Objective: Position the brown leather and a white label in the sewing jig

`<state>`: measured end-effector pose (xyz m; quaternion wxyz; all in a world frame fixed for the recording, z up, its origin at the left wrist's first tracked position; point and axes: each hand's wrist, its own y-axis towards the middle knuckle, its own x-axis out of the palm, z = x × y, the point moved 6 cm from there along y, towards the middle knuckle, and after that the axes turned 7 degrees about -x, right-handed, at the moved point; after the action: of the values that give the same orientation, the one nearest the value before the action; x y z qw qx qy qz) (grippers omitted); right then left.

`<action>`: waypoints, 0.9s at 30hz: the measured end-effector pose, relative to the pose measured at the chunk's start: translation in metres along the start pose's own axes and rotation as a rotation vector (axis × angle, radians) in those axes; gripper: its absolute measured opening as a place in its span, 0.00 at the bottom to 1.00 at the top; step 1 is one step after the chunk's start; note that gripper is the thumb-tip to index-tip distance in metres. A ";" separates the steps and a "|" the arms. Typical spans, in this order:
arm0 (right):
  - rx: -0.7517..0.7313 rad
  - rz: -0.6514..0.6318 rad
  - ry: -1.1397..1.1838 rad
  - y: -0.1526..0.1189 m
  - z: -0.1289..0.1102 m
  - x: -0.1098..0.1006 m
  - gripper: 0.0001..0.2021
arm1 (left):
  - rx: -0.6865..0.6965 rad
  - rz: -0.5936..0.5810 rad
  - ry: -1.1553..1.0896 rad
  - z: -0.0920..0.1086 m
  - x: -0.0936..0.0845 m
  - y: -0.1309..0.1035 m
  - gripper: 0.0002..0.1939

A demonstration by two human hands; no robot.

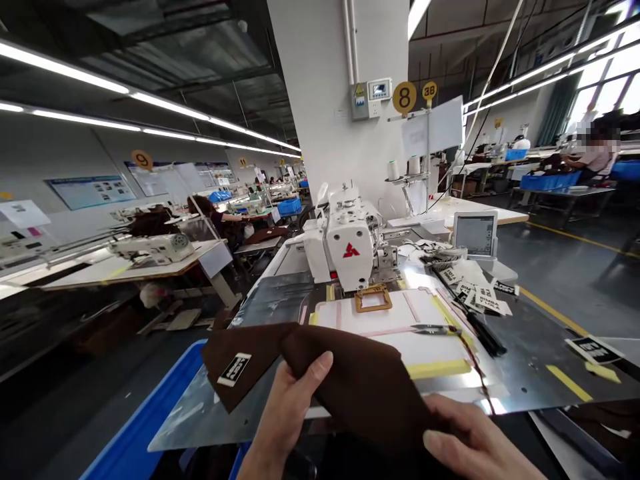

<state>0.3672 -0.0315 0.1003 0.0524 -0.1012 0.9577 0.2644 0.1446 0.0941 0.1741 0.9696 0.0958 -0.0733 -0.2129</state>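
Note:
My left hand (287, 410) grips the near edge of a brown fabric piece (350, 380), thumb on top. A black-and-white label (235, 369) is sewn on the fabric's left flap. My right hand (475, 443) lies on the fabric's lower right part, fingers curled over it. The cloth hangs over the near edge of the shiny metal work plate (530, 360). Beyond it lies a white template with yellow tape strips (395, 320), and a white sewing machine (347, 243) stands with a brass frame clamp (373, 299) under its head.
Thread snips (435, 329) lie on the template. Loose black-and-white labels (475, 290) pile at the right beside a small control screen (475, 233). A blue bin (145, 420) sits at my lower left. Other workers sit at tables far left and far right.

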 end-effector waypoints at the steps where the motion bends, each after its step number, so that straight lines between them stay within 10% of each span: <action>1: -0.066 -0.032 0.138 0.010 -0.006 -0.003 0.23 | 0.007 -0.040 0.011 0.006 0.006 0.009 0.29; 11: -0.020 0.155 0.187 0.089 -0.025 -0.054 0.27 | 0.046 -0.184 0.168 0.048 0.052 0.053 0.36; 16: -0.042 -0.378 -0.344 0.110 -0.099 -0.049 0.13 | 0.031 -0.247 0.278 0.056 0.062 0.047 0.33; 20: -0.143 -0.655 -0.659 0.139 -0.139 -0.034 0.09 | -0.038 -0.656 0.566 0.066 0.095 0.035 0.26; 22: -0.110 -0.624 -0.584 0.146 -0.134 -0.037 0.13 | -0.054 -0.792 0.623 0.069 0.102 0.032 0.19; 27: 0.088 -0.353 -0.024 0.116 -0.058 -0.063 0.25 | -0.153 -0.476 0.407 0.048 0.069 0.039 0.27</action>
<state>0.4001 0.0458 0.2171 0.1140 -0.2621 0.9350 0.2100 0.2137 0.0919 0.2362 0.8917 0.0779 0.1627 -0.4152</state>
